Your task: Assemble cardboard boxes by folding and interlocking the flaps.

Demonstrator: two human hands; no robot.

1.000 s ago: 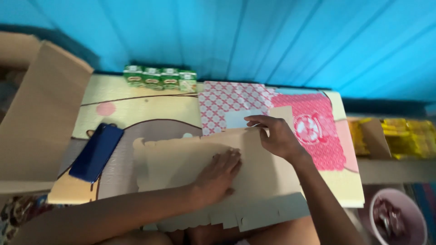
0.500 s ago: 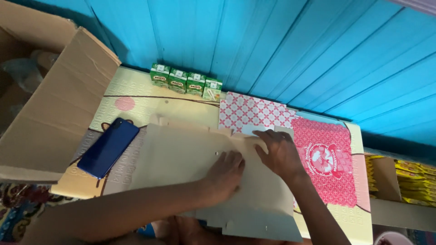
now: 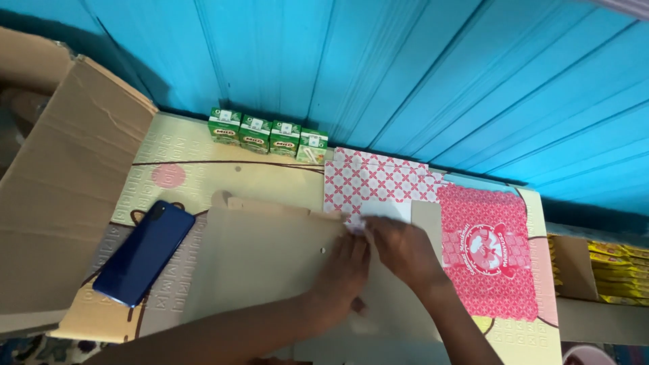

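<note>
left of the hands: a glossy dark-blue phone [image 3: 144, 252] on the mat. flat brown cardboard sheet [image 3: 263, 267] – matte, notched edge – lies under both hands. left hand [image 3: 345, 270] pressed flat, fingers extended; right hand [image 3: 402, 247] pinches the sheet's upper edge beside pink patterned paper [image 3: 368, 182].

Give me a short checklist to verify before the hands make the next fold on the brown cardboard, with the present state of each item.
1. Both hands on the work: left hand and right hand press the flat cardboard sheet. Ok.
2. Sheet lies flat on the mat. Ok.
3. Fold edge visible: covered by the fingers. Cannot tell.
4. Blue phone off the sheet: it lies beside the left edge, possibly touching. Cannot tell.
5. Green drink cartons stand apart at the wall. Ok.
</note>
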